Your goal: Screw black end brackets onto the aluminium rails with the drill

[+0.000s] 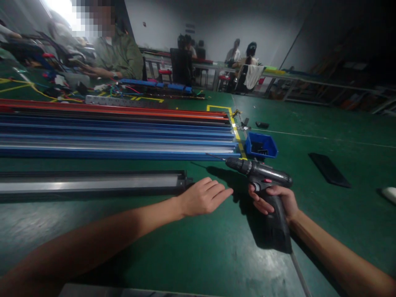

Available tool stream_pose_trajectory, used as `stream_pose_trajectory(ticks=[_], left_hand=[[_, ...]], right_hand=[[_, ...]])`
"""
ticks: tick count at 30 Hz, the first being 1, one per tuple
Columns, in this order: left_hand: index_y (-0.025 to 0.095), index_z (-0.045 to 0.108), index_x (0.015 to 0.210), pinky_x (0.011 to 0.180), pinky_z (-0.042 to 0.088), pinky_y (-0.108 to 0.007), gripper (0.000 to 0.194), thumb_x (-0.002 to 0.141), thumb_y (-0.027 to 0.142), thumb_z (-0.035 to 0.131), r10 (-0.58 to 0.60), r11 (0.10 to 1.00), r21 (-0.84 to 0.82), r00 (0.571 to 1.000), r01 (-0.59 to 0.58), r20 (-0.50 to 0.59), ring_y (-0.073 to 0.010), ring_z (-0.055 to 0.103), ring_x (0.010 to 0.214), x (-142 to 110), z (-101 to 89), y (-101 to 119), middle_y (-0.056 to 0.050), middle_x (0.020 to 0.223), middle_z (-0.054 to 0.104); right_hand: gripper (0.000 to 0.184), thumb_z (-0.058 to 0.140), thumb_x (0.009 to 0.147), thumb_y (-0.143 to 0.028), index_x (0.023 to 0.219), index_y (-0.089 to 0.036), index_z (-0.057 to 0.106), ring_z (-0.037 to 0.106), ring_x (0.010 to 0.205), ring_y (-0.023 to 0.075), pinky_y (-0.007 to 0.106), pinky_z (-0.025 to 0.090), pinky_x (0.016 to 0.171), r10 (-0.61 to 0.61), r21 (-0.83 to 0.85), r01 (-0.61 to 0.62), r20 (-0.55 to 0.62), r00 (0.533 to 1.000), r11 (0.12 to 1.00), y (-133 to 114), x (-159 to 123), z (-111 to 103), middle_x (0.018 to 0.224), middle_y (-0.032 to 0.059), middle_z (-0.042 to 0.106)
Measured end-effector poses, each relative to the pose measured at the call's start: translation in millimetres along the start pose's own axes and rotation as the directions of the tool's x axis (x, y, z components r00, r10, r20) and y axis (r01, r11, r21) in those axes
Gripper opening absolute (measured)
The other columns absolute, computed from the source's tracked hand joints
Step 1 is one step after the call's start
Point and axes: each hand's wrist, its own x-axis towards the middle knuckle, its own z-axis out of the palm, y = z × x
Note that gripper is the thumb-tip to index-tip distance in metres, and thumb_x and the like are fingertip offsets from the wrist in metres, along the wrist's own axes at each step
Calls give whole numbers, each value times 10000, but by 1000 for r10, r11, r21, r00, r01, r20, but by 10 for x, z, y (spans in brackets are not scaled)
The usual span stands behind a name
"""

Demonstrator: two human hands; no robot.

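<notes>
My right hand is wrapped round the grip of a black cordless drill. A long thin bit points left from the drill's chuck, over the green surface. My left hand is closed, its fingers curled, beside the dark end of a long black-edged metal profile. What those fingers hold, if anything, is hidden behind the back of the hand. The profile lies flat and runs out of view to the left.
Several long blue profiles and orange-red ones lie behind. A blue bin with small dark parts stands at their right end. A black flat piece lies at right. A person in a green jacket works across the table.
</notes>
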Motion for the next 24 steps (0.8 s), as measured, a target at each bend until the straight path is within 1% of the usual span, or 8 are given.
stream_pose_trajectory(ticks=[2,3,5,6,9,12,16,24], left_hand=[[88,580,1244,684,480,-320,266,995,153,515,148,988,64,985,-142,-94,-167,624,791,6,-108,-54,-46,875,682],[109,579,1244,701,484,-323,262,994,150,511,118,991,74,985,-109,-126,-166,627,799,15,-172,-90,-43,883,688],[135,576,1242,763,494,-341,260,1007,135,464,-123,991,29,984,128,-132,-176,633,853,39,-307,-188,-63,936,698],[140,583,1226,813,498,-357,258,1020,133,428,-298,954,-39,951,296,-82,-187,636,915,52,-368,-253,-80,988,698],[171,614,1149,840,510,-335,249,1051,239,395,-694,655,-362,718,663,58,-177,642,955,62,-468,-510,-67,1024,687],[170,611,1136,707,505,-275,227,1016,305,475,-815,360,-603,554,712,168,-143,625,778,0,-408,-770,-22,844,631],[146,579,1073,652,482,-252,166,966,268,545,-827,148,-692,473,706,306,-112,592,692,-118,-230,-911,-6,816,589],[147,533,1140,637,478,-263,213,939,214,549,-780,86,-658,462,748,423,-95,591,645,-155,-172,-837,9,861,554]], right_hand=[[357,567,788,-260,1034,-54,724,457,402,65,243,459,484,23,-10,-23,11,1000,1000,5,-10,-15,782,89,667],[362,568,789,-264,1038,-53,725,460,403,69,246,460,482,31,-16,-30,15,999,999,10,-14,-22,776,89,667],[368,568,787,-269,1041,-53,725,461,402,74,249,460,476,38,-24,-38,22,999,999,21,-19,-37,760,86,664],[369,568,786,-271,1039,-54,724,460,400,74,249,459,474,36,-24,-36,28,999,999,26,-19,-44,756,84,662],[369,575,779,-276,1037,-54,716,464,392,70,247,459,467,45,-13,-45,47,998,999,38,-16,-62,761,81,656],[372,587,779,-283,1044,-51,706,480,392,69,242,462,462,63,-7,-63,50,997,998,38,-15,-73,769,82,651],[369,581,789,-284,1053,-56,701,481,390,63,235,453,451,58,-8,-57,46,997,998,32,-19,-73,788,80,649],[361,570,788,-280,1046,-61,697,464,394,72,243,445,439,70,-36,-69,32,997,997,36,-20,-88,758,75,636]])
